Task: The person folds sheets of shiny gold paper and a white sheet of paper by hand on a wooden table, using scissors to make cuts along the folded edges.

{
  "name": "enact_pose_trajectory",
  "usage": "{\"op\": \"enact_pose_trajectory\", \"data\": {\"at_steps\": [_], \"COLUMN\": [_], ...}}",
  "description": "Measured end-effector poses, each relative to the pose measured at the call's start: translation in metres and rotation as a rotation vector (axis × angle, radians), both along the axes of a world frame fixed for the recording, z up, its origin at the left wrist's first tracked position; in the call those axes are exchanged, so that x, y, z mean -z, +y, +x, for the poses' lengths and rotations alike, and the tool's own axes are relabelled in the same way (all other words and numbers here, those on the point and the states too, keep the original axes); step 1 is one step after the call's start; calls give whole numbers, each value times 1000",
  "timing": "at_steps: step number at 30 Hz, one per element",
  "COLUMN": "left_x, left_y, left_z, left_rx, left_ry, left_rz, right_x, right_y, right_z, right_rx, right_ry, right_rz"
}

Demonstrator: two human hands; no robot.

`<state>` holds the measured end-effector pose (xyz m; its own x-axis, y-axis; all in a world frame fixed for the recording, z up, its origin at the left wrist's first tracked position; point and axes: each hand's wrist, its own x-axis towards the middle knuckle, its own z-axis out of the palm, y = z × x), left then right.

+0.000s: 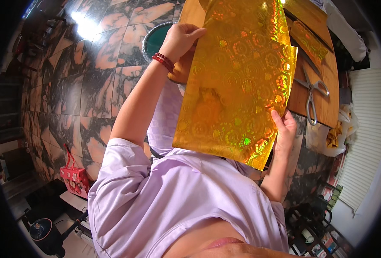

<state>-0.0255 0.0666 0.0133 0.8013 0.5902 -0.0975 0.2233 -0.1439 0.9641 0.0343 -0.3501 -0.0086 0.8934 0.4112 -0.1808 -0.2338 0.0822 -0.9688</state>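
Observation:
A large sheet of shiny gold holographic foil paper (229, 87) hangs between my hands above my lap. My left hand (185, 38), with red bead bracelets at the wrist, pinches its left edge near the top. Lower down on the opposite side, my right hand (283, 129) grips the edge, thumb in front and fingers behind. Metal scissors (311, 87) lie with blades spread on the wooden table (330, 109), right of the sheet. Another gold foil piece (309, 42) rests on the table beyond them.
A green bin (156, 42) with a covered rim stands on the marble-patterned floor (97, 90) beside the table. Plastic bags with gold scraps (333, 137) hang or stand at the table's right corner. A red gift bag (74, 179) is at the lower left, a radiator (366, 129) at the right.

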Motion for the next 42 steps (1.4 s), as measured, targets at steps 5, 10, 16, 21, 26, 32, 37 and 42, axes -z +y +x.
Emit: {"op": "enact_pose_trajectory", "data": {"at_steps": [5,10,16,21,26,32,37,42], "left_x": [8,5,-49,-44,-32,-24,-25,-30], "left_y": [0,1,-69,-103,-99,-97,-97,-91], "left_z": [2,-1,-29,-41,-33,-33,-35,-36], "left_rx": [-33,-84,267,837,881,877,869,918], "left_ry": [8,-1,-237,-319,-324,-315,-313,-286], "left_rz": [269,520,836,784,827,797,805,724], "right_x": [-4,-4,-2,-13,-2,-21,-47,-54], "right_y": [5,4,-4,6,-10,-30,-21,-14], "right_z": [-1,0,2,-3,3,6,15,32], "right_rx": [-8,-31,-34,-16,0,172,-283,-499], "right_ry": [62,33,59,9,-64,-1083,-1784,-1637], "right_rz": [24,25,-10,-40,-44,-669,-925,-758]}}
